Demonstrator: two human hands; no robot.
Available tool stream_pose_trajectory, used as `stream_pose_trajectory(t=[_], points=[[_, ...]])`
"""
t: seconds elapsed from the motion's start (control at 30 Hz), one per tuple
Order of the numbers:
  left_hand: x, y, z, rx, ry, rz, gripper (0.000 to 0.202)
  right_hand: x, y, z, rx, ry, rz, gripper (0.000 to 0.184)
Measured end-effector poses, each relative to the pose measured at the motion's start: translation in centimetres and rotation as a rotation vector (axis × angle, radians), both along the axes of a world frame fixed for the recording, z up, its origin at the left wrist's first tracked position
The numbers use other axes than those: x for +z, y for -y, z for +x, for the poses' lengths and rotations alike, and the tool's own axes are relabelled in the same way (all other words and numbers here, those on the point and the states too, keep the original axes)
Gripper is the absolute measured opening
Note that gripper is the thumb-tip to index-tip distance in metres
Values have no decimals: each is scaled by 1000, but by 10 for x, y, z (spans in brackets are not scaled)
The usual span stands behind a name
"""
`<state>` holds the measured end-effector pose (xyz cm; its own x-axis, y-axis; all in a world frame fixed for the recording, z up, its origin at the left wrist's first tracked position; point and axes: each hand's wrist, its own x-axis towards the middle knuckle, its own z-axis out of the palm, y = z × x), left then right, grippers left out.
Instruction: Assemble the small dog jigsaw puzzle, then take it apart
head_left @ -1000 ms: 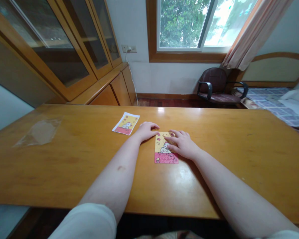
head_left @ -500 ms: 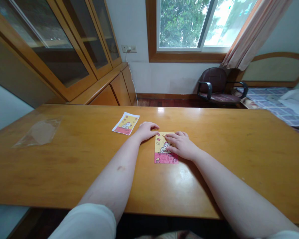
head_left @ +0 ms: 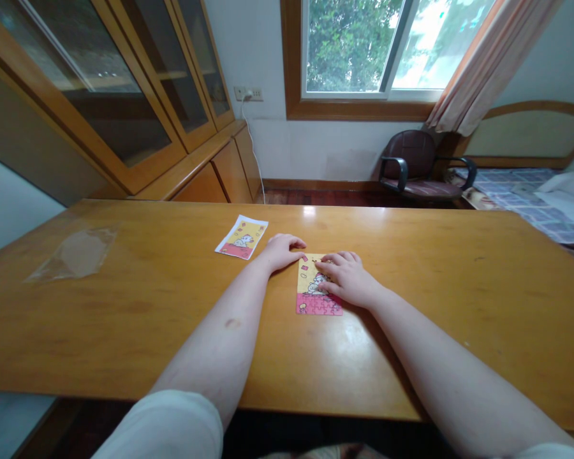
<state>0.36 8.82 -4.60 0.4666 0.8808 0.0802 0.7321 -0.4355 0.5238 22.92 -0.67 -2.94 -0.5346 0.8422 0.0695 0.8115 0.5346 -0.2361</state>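
Note:
A small yellow and pink jigsaw puzzle (head_left: 319, 304) with a white cartoon animal lies flat in front of me, its pieces joined. My right hand (head_left: 347, 277) rests over its upper right part with the fingers spread, hiding that side. At the puzzle's upper left corner is my left hand (head_left: 284, 252), palm down, fingers apart and touching or nearly touching the edge. Beyond my left forearm lies a picture card (head_left: 242, 238) with the same design and a white border.
The wooden table (head_left: 172, 344) spans the view. On its left lies a clear plastic bag (head_left: 79, 254). Behind the table stand a glass-door cabinet (head_left: 191, 143), an office chair (head_left: 414, 159) and a bed (head_left: 521, 191). A white cable (head_left: 252, 146) hangs from a wall socket.
Almost nothing differs. The fingers of my right hand have shifted very slightly on the puzzle; my left hand stays where it was.

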Motion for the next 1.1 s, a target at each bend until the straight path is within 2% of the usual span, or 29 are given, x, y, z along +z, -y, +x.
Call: stream_pose_trajectory(t=[0.3, 0.53, 0.87, 1.1], points=[[-3, -2, -1, -11, -2, 19, 30, -1, -1, 2, 12, -22, 5, 50], [-2, -2, -1, -10, -1, 17, 29, -2, 1, -3, -27, 24, 45, 57], [-2, -1, -1, -9, -14, 23, 31, -3, 0, -1, -22, 52, -32, 59], [1, 1, 1, -1, -13, 2, 29, -1, 0, -1, -13, 45, -9, 52]])
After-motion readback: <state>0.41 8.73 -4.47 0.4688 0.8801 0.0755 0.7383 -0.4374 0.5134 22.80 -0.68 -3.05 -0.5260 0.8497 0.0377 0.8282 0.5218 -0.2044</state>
